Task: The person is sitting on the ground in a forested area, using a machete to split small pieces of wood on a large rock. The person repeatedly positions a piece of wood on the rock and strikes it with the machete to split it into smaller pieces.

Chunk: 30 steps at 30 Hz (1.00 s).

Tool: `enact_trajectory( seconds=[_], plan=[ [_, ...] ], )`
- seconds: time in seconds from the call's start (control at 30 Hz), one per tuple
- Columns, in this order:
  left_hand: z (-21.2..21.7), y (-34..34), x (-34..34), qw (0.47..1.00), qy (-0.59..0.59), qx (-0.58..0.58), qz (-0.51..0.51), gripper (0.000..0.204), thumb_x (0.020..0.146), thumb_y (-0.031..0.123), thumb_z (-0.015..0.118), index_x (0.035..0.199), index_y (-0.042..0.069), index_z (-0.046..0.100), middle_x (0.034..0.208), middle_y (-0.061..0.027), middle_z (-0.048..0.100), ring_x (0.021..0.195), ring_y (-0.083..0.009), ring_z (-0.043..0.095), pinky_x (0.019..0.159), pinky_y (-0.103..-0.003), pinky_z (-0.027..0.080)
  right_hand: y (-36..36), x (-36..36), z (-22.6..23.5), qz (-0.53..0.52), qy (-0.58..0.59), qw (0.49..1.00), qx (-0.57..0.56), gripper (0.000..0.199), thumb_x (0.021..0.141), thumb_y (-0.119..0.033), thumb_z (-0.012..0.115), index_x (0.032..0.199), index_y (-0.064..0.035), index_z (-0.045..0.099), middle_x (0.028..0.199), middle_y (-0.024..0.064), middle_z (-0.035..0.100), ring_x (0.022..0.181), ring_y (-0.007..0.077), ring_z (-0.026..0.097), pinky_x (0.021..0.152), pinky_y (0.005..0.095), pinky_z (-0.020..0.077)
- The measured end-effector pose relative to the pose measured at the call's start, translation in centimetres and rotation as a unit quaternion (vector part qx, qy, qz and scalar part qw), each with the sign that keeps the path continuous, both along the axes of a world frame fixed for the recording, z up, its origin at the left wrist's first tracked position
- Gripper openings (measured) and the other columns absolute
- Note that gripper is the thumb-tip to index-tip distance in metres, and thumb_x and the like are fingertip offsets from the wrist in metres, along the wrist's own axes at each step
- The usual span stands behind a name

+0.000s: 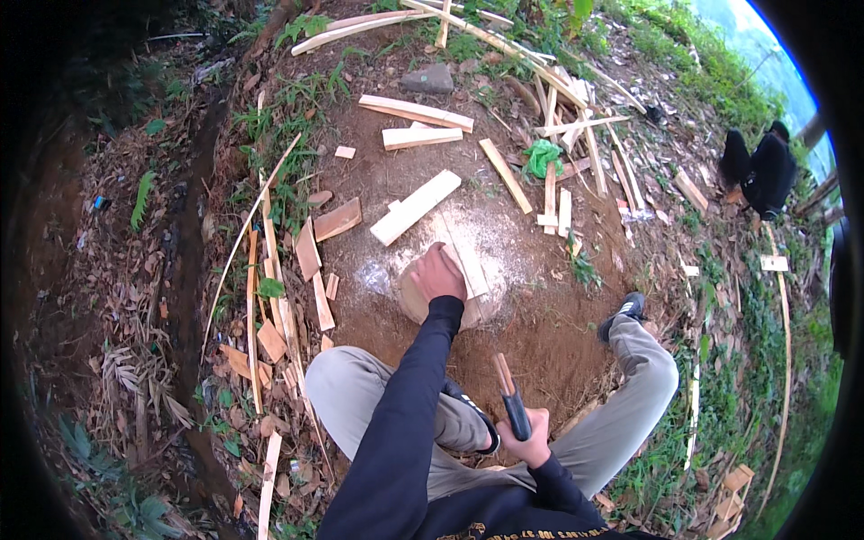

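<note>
My left hand (438, 273) presses a short pale board (472, 270) down on a round wood stump (416, 307), its fingers bent at the board's left edge. My right hand (529, 439) is wrapped round the dark-wrapped handle of a handsaw (514, 409), low between my legs. The saw points away from me toward the board; its thin blade, seen nearly edge-on, is hard to make out. Pale sawdust (504, 247) lies over the stump and the soil about it. Just beyond the stump lies a wider pale plank (417, 207).
Planks (416, 112) and sticks lie ahead, with a heap of strips (576, 108) and a green plastic bag (542, 158) at far right. Offcuts (309, 250) lie left, by a ditch (202, 180). A grey stone (427, 79) sits ahead. Another person in dark clothes (769, 171) is at right.
</note>
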<state>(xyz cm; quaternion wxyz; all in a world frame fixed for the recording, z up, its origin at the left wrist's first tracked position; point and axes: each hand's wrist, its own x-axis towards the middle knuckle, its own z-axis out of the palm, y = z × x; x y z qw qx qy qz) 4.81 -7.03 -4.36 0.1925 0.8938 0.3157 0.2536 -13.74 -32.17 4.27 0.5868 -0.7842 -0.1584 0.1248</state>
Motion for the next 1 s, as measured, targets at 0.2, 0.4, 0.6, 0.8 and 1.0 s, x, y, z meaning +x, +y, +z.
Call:
enact_trajectory(
  seconds=[0.2,0.4,0.6,0.8,1.0],
  plan=[
    [-0.3,0.1,0.0,0.999,0.012,-0.030,0.007,0.026,0.098,0.022,0.045,0.118,0.014,0.059,0.106,-0.0071,0.065,0.105,-0.0265,0.055,0.091,-0.046,0.036,4.4,4.9,-0.8,-0.038,0.004,0.999,0.020,0.023,0.071,-0.008,0.070,0.059,-0.0042,0.051,0.049,0.0071,0.044,0.041,0.0126,0.046,0.045,0.0311,0.0397],
    [-0.6,0.6,0.1,1.000,-0.020,-0.001,-0.001,0.025,0.098,0.022,0.046,0.117,0.014,0.060,0.106,-0.0053,0.066,0.102,-0.0271,0.055,0.089,-0.045,0.037,2.1,1.1,-0.5,-0.034,0.011,0.999,0.037,0.026,0.071,-0.005,0.069,0.055,-0.0058,0.048,0.050,-0.0009,0.044,0.047,0.0049,0.044,0.045,0.0270,0.0363],
    [0.4,0.4,-0.1,1.000,-0.022,0.002,-0.007,0.023,0.098,0.020,0.045,0.114,0.013,0.061,0.104,-0.0058,0.066,0.097,-0.0263,0.054,0.088,-0.043,0.035,3.5,2.5,-0.6,-0.042,0.031,0.997,0.049,0.025,0.074,-0.002,0.067,0.059,-0.0047,0.047,0.054,-0.0025,0.041,0.050,0.0037,0.041,0.046,0.0264,0.0345],
    [-0.2,0.3,0.2,0.998,-0.059,0.017,-0.008,0.022,0.097,0.018,0.047,0.113,0.014,0.061,0.103,-0.0063,0.066,0.094,-0.0249,0.054,0.086,-0.041,0.034,3.3,2.9,-1.2,-0.039,0.002,0.999,0.037,0.025,0.073,-0.004,0.069,0.057,-0.0051,0.049,0.050,0.0021,0.043,0.046,0.0061,0.041,0.045,0.0281,0.0359],
    [0.2,0.3,-0.1,0.999,-0.030,-0.026,-0.008,0.023,0.097,0.020,0.046,0.113,0.014,0.062,0.103,-0.0056,0.066,0.098,-0.0260,0.054,0.087,-0.040,0.035,1.1,-0.5,-1.5,-0.044,0.033,0.998,0.019,0.026,0.071,-0.005,0.071,0.057,-0.0042,0.049,0.049,0.0029,0.044,0.044,0.0075,0.044,0.044,0.0292,0.0380]
  ],
)
